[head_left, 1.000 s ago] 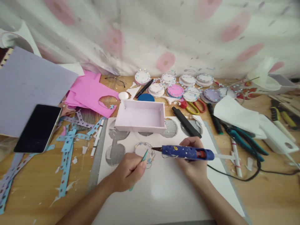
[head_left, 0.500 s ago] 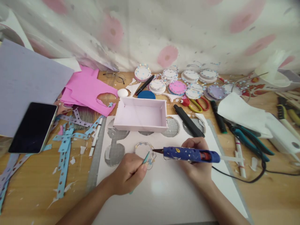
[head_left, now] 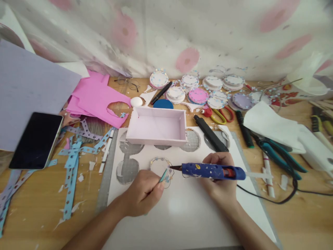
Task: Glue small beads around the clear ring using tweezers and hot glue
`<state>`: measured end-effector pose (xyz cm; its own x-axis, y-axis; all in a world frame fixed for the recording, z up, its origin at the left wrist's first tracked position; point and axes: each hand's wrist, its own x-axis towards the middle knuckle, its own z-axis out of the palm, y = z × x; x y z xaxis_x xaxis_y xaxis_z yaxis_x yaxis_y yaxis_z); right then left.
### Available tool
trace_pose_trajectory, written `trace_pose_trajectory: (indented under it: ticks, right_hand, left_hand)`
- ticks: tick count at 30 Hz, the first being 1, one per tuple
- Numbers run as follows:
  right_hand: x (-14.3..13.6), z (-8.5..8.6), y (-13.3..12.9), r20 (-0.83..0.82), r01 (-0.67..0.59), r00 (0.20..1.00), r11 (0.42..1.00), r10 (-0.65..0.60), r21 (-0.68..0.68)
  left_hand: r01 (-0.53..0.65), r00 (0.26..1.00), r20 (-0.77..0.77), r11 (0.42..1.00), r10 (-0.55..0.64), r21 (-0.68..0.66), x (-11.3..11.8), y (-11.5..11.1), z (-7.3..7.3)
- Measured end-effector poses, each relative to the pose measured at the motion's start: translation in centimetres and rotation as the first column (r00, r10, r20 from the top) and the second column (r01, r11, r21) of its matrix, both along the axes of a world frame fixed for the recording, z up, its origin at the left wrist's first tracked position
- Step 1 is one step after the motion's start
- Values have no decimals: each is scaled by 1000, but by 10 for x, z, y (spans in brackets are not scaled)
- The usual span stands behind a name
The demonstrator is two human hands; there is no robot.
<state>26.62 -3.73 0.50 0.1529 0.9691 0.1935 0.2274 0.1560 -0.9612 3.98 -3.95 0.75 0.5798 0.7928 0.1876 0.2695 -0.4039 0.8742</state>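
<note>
My left hand (head_left: 145, 191) is closed around a slim teal tool that looks like tweezers (head_left: 163, 175), its pointed end angled up and to the right. In my right hand (head_left: 221, 185) is a blue glue gun (head_left: 203, 171), held level with its dark nozzle pointing left. Nozzle and teal tip come close together over the right edge of a white disc (head_left: 159, 166); whether they touch I cannot tell. Small pale pieces line the disc's rim, and my left hand hides its lower part. Under both hands lies a white sheet (head_left: 177, 215) with round holes cut out.
A pale pink open box (head_left: 156, 141) stands behind the disc. Several decorated round pieces (head_left: 198, 95) line the back. Pliers (head_left: 281, 156) and the gun's black cord (head_left: 275, 202) lie right; punched blue strips (head_left: 71, 180) and a phone (head_left: 36, 140) left.
The view has shifted very slightly. Both hands keep their grip, with the nozzle and the teal tip still close together at the disc's edge.
</note>
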Motion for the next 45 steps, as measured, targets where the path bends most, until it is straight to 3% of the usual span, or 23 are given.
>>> trace_pose_trajectory:
  ticks: [7, 16, 21, 27, 32, 34, 36, 38, 40, 42, 43, 45]
  right_hand:
    - [4, -4, -1, 71, -10, 997, 999, 7, 34]
    - [13, -8, 0, 296, 122, 947, 992, -123, 20]
    - [49, -1, -3, 604, 62, 787, 990, -128, 129]
    - [108, -3, -31, 754, 293, 544, 925, -368, 241]
    - [135, -27, -44, 849, 306, 430, 935, -306, 182]
    - [139, -34, -44, 871, 299, 420, 945, -254, 132]
    - [139, -33, -43, 886, 255, 413, 960, -214, 113]
    - [132, -21, -43, 884, 223, 389, 957, -260, 184]
    - [115, -3, -46, 839, 179, 406, 932, -363, 316]
    - [86, 17, -50, 750, 40, 548, 907, -371, 420]
    - [68, 25, -52, 707, -63, 639, 895, -303, 441]
    - [31, 34, -54, 688, -297, 720, 855, -92, 425]
  left_hand:
    - [4, 1000, -4, 1000, -4, -9, -1, -1, 1]
    - [-32, 999, 24, 999, 33, -34, -2, -4, 0]
    - [-113, 990, 80, 994, 112, 6, -2, -7, 17]
    - [-209, 968, 142, 978, 208, -14, -8, -16, 40]
    - [-242, 959, 126, 965, 254, -101, -7, -28, 42]
    - [-244, 961, 105, 963, 256, -115, -6, -32, 41]
    - [-244, 963, 89, 962, 255, -123, -4, -35, 42]
    - [-248, 962, 76, 958, 261, -144, -2, -38, 44]
    - [-269, 956, 66, 945, 285, -184, 3, -39, 47]
    - [-297, 946, 62, 929, 317, -220, 12, -39, 49]
    - [-319, 939, 57, 922, 338, -220, 17, -39, 49]
    - [-380, 921, 28, 912, 388, -156, 30, -38, 51]
